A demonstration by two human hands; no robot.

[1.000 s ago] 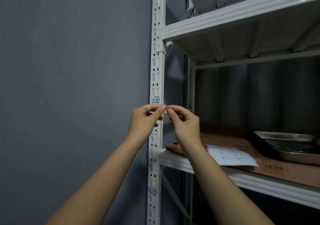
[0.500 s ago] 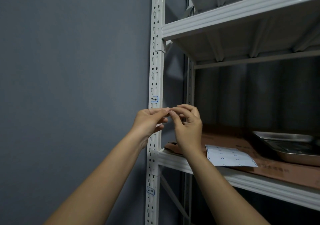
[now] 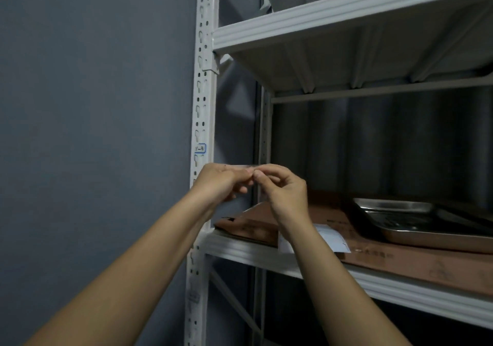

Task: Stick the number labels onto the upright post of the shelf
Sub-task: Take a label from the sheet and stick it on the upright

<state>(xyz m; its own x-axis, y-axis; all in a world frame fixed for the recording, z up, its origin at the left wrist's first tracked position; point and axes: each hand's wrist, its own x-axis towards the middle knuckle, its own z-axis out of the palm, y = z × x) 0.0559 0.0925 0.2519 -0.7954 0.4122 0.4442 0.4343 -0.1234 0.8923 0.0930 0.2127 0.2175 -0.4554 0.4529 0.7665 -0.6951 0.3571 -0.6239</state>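
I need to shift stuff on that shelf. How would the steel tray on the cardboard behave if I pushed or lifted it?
The steel tray looks rigid and thin-walled, so probably light and stiff when lifted. Its flat bottom rests on the cardboard sheet, so it would likely slide, not tip. The shiny surface may be slippery.

White slotted post (image 3: 204, 100) stands upright, with a blue-edged label (image 3: 200, 148) stuck on just above the hands.
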